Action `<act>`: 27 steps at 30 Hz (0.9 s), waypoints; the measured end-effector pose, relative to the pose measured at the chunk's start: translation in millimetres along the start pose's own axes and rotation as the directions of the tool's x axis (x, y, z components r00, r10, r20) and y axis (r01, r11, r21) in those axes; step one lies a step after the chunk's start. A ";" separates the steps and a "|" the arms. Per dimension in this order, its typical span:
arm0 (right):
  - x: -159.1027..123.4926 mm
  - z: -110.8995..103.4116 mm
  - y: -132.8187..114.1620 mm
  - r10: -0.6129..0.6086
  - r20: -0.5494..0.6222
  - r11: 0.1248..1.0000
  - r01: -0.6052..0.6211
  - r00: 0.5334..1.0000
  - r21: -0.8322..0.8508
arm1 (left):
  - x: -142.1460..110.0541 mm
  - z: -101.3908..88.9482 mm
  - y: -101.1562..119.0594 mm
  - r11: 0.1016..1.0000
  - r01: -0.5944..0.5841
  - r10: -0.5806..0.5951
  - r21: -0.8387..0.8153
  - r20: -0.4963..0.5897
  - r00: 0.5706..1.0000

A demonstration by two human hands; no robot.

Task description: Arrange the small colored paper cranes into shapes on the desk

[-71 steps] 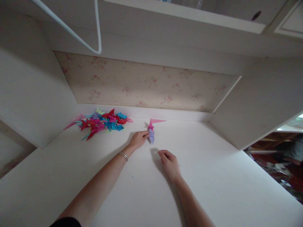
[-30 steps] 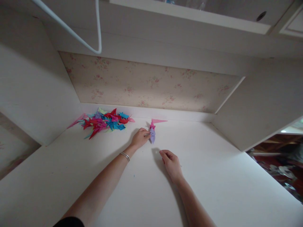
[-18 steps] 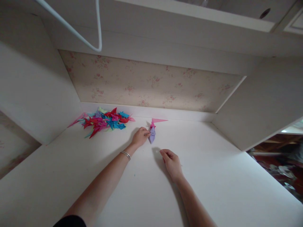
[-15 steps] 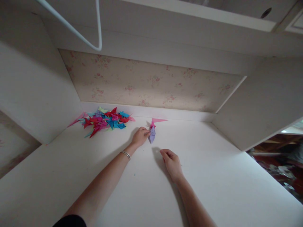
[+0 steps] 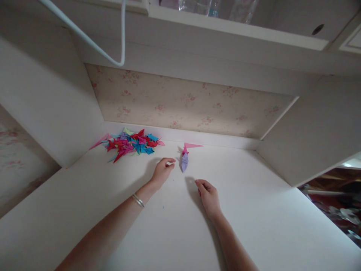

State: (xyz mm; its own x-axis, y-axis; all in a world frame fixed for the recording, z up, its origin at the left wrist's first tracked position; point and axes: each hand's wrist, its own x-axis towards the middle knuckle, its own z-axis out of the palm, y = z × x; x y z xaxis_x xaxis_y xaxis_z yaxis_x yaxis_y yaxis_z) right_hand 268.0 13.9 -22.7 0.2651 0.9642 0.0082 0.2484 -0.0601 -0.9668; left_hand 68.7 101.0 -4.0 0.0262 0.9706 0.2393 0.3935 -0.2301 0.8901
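Note:
A folded purple paper piece (image 5: 184, 162) lies on the white tabletop, its far end against a pink folded paper piece (image 5: 185, 149). Just left of the purple paper is my left hand (image 5: 163, 170), thumb and fingers apart, with a small gap between them and the paper. My right hand (image 5: 208, 194) hovers nearer to me and to the right, thumb and index finger pinched together. Whatever may be between those fingertips is too small to make out.
Several bright folded paper pieces (image 5: 132, 145) lie heaped at the back left. Behind the table runs a floral wall panel (image 5: 186, 107) with a white overhead shelf (image 5: 231, 28). A pale cable (image 5: 84, 37) hangs at upper left. White side panels (image 5: 307, 124) flank the tabletop.
My left hand has let go of the purple paper and drawn back to the left, its fingers parting. My right hand keeps its pinch. The view has shifted slightly.

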 end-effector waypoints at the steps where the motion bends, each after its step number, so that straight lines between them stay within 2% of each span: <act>1: -0.3 0.1 -0.1 -0.005 0.007 1.000 0.005 1.000 -0.004 | -14.4 -9.1 2.7 0.996 0.069 -0.069 -0.056 -0.003 0.998; 4: -1.5 1.0 -0.3 -0.013 0.015 1.000 0.014 1.000 -0.014 | -57.8 -41.0 6.4 0.954 0.237 -0.234 -0.186 0.041 0.971; 8: -5.4 3.1 1.8 -0.008 0.023 0.999 0.009 1.000 -0.053 | -94.6 -85.9 -4.5 0.943 0.286 -0.286 -0.169 0.024 0.958; 11: -6.3 5.7 3.4 -0.005 0.043 0.995 0.009 0.999 -0.095 | -100.6 -111.9 -18.1 0.934 0.321 -0.322 -0.156 0.019 0.946; 14: 0.5 12.5 -2.3 0.008 0.055 0.990 0.000 0.998 -0.142 | -95.6 -125.1 -26.1 0.880 0.417 -0.397 -0.229 0.127 0.909; 16: 9.9 22.7 -14.5 -0.002 0.069 0.989 0.012 0.998 -0.145 | -91.0 -127.6 -28.5 0.861 0.446 -0.405 -0.245 0.201 0.892; 18: 21.7 40.5 -34.5 -0.048 0.111 0.989 0.063 0.993 -0.137 | -87.8 -127.4 -30.6 0.864 0.446 -0.396 -0.232 0.232 0.888; 20: 34.7 66.8 -59.3 -0.132 0.198 0.974 0.164 0.971 -0.155 | -86.3 -126.9 -33.2 0.868 0.444 -0.393 -0.221 0.242 0.887; 22: 48.6 100.6 -84.2 -0.228 0.320 0.930 0.303 0.920 -0.208 | -85.9 -127.1 -35.7 0.869 0.443 -0.390 -0.219 0.247 0.887; 23: 55.9 119.3 -95.1 -0.243 0.350 0.921 0.329 0.905 -0.210 | -85.8 -127.3 -36.7 0.870 0.442 -0.387 -0.220 0.251 0.887; 24: 63.5 138.5 -104.4 -0.262 0.373 0.907 0.359 0.890 -0.220 | -85.6 -127.6 -37.6 0.871 0.439 -0.383 -0.223 0.253 0.889; 27: 87.3 193.8 -122.3 -0.328 0.398 0.790 0.480 0.857 -0.381 | -84.9 -128.0 -39.4 0.880 0.421 -0.368 -0.220 0.245 0.897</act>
State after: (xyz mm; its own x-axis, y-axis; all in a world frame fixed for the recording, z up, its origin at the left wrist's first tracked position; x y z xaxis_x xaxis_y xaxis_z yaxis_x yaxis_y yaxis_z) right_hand 80.3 155.5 46.7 -0.2256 0.9486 0.2222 0.6789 0.3166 -0.6625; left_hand -66.6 18.6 -9.7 0.1034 0.9727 -0.2078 0.1549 0.1906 0.9694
